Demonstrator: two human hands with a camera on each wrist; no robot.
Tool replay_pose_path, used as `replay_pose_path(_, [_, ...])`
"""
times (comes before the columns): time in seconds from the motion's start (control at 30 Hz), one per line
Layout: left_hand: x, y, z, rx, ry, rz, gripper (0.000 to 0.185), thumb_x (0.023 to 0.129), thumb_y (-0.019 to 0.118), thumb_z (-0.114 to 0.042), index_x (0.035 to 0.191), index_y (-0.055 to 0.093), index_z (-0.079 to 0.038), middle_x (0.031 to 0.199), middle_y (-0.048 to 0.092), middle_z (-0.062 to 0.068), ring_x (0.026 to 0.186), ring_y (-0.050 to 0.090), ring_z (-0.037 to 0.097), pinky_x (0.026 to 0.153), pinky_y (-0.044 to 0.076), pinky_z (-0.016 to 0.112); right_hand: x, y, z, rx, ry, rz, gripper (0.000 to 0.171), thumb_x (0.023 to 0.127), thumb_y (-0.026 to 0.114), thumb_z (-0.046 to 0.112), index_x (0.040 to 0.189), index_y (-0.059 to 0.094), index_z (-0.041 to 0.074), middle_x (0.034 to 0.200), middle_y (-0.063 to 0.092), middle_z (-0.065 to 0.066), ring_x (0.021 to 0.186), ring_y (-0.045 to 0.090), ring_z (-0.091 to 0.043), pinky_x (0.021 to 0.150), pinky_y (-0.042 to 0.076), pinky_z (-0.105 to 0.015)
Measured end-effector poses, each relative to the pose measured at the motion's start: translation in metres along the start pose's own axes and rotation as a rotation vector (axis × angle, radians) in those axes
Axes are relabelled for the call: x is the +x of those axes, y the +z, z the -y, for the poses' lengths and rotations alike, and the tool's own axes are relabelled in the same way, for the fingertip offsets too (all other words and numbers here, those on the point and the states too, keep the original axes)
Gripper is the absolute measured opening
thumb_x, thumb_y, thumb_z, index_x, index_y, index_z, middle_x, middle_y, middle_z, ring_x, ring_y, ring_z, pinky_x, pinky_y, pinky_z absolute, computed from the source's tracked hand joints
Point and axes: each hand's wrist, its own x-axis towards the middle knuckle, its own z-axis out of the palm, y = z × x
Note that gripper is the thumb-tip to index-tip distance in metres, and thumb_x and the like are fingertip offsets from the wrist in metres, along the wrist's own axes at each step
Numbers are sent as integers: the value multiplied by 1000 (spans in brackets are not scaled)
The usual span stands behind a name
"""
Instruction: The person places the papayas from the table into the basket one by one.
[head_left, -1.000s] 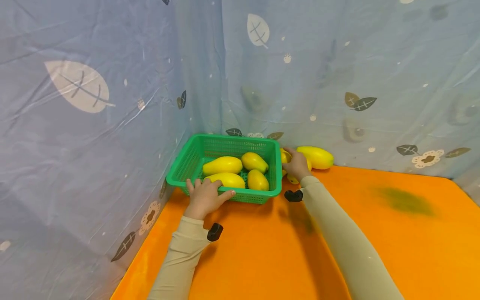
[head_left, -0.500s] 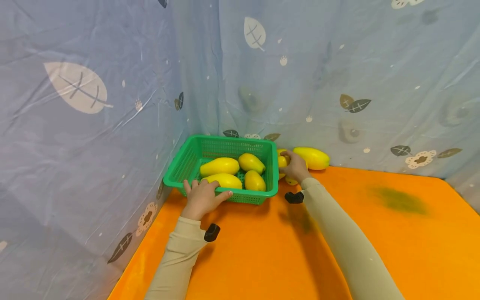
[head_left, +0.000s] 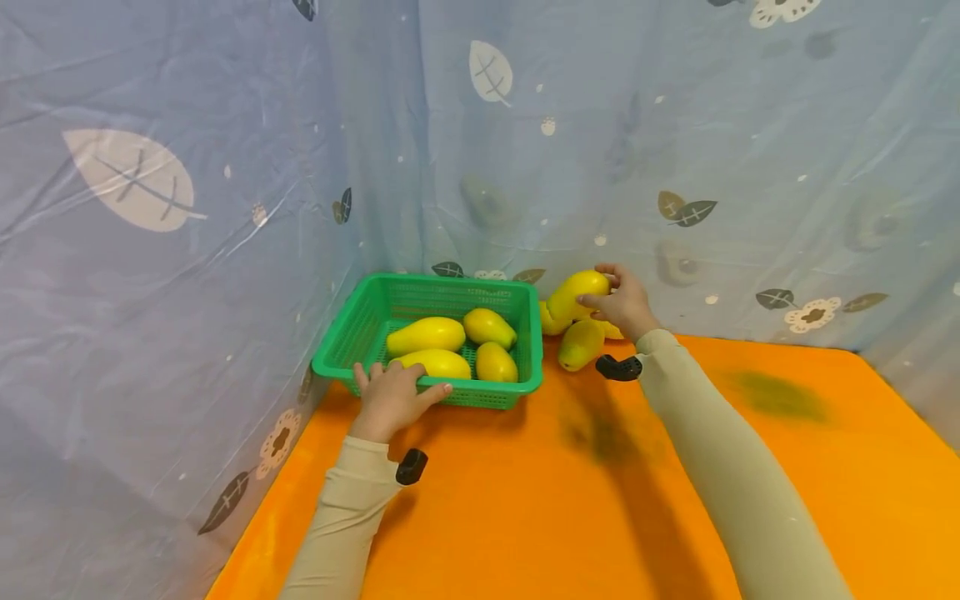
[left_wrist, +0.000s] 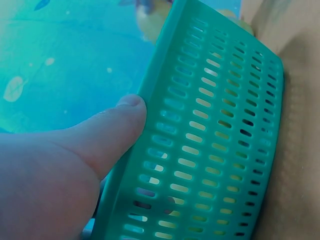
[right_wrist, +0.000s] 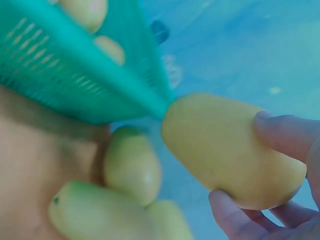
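A green plastic basket (head_left: pixel 528 387) stands in the corner with several yellow papayas (head_left: pixel 427 335) inside. My left hand (head_left: pixel 388 404) grips its near rim, fingers over the edge. In the left wrist view the thumb lies on the rim above the slotted basket wall (left_wrist: pixel 220 125). My right hand (head_left: pixel 628 307) holds a yellow papaya (head_left: pixel 577 292) (right_wrist: pixel 225 145) off the table, just right of the basket. Thumb and fingers are on opposite sides of the fruit. Below it, more papayas lie on the table, one of them a greenish papaya (head_left: pixel 581 346).
An orange cloth (head_left: pixel 510 500) covers the table, with a dark green stain (head_left: pixel 776 395) at the right. A patterned blue-grey curtain (head_left: pixel 585 150) hangs close behind the basket and along its left. The loose papayas lie against the basket's right side.
My right hand has taken hold of a papaya and raised it from the pile, shifting up and slightly right. The left hand stays on the basket rim. The head view has turned slightly right.
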Motion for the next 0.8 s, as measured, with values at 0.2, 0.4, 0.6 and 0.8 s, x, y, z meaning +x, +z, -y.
replay_pose_path(0.2, [1, -1, 0, 10, -2, 1, 68, 95, 61, -63, 140, 63, -11, 139, 56, 26, 136, 36, 59, 118, -1, 79, -9, -4, 33, 80, -66, 35, 73, 98, 68, 11, 161, 30, 15, 165, 33, -17, 135, 53, -39, 97, 59, -39])
replay_pose_path(0.4, [-1, -2, -1, 27, 1, -2, 67, 95, 61, -62, 138, 64, -11, 136, 58, 26, 134, 38, 60, 117, 1, 80, -19, 24, 53, 83, -106, 138, 69, 98, 69, 10, 158, 37, 18, 161, 38, -17, 130, 57, -37, 98, 59, -44])
replay_pose_path(0.6, [-1, 0, -2, 40, -6, -3, 65, 96, 61, -61, 139, 64, -12, 136, 58, 26, 134, 38, 59, 117, 1, 80, -27, 68, 51, -2, -92, 248, 68, 95, 72, 9, 156, 42, 17, 157, 41, -21, 124, 61, -40, 96, 59, -50])
replay_pose_path(0.8, [-1, -1, -3, 42, -4, -7, 64, 96, 61, -62, 137, 65, -13, 135, 59, 25, 134, 39, 58, 117, 2, 80, -30, 95, 40, -84, -39, 322, 70, 96, 71, 8, 158, 38, 18, 162, 34, -21, 130, 58, -41, 97, 59, -48])
